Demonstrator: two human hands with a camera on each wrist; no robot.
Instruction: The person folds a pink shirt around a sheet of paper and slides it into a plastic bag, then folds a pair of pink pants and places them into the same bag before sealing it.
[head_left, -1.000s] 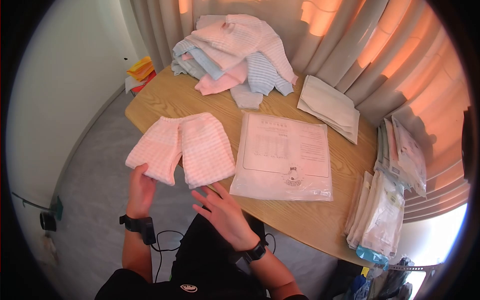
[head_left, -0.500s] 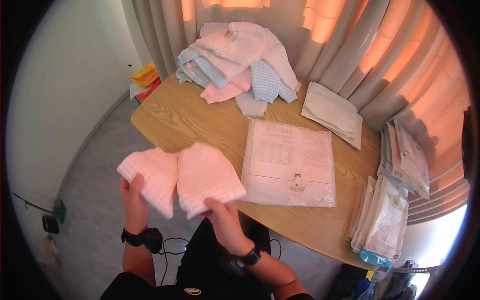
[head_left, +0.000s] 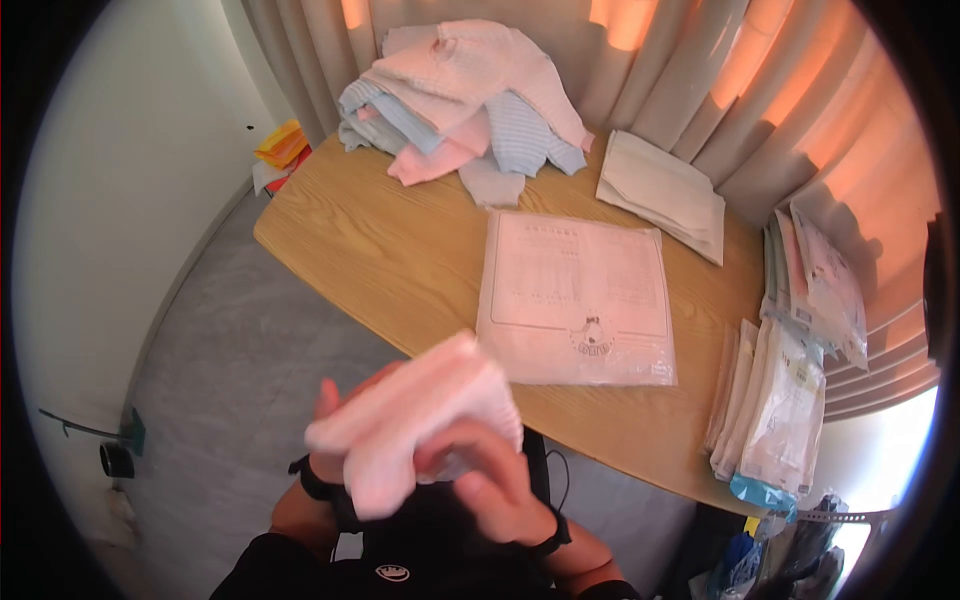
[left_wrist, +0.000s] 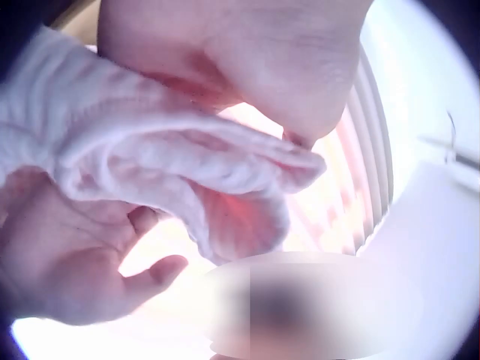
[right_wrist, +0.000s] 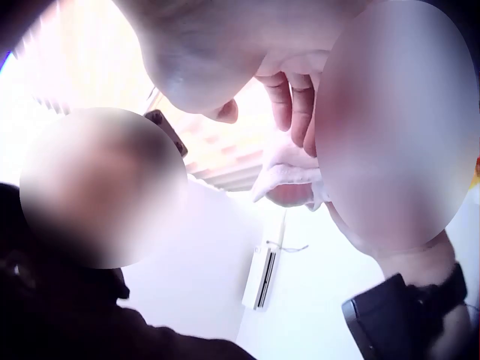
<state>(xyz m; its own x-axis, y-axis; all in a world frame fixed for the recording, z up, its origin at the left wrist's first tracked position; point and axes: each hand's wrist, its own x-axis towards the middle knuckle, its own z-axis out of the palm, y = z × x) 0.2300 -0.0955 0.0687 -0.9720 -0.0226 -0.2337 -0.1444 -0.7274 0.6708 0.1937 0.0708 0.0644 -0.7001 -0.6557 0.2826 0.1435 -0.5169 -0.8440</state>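
Note:
A pink-and-white striped garment point(head_left: 420, 410), blurred and bunched, is held in the air in front of the table's near edge. My left hand point(head_left: 328, 400) grips it from behind at its left side, most of the fingers hidden by cloth. At its lower right, my right hand point(head_left: 495, 485) touches it with bent, spread fingers, the thumb standing apart. Folds and an opening of the garment point(left_wrist: 187, 165) show in the left wrist view, between my left hand point(left_wrist: 247, 52) above and my right hand point(left_wrist: 67, 259) below. Fingers of my right hand point(right_wrist: 217, 45) meet the cloth point(right_wrist: 289, 169).
A flat plastic-wrapped package point(head_left: 575, 300) lies on the wooden table point(head_left: 380, 250). Behind it are a heap of pink, blue and grey clothes point(head_left: 465, 90) and folded pale sheets point(head_left: 660, 195). Bagged items point(head_left: 775, 410) line the right edge, by the curtain point(head_left: 680, 70).
Both hands have brought the garment toward my body and to the right. It was spread out with two legs showing and is now bunched and turned. The right hand's thumb has come off the cloth.

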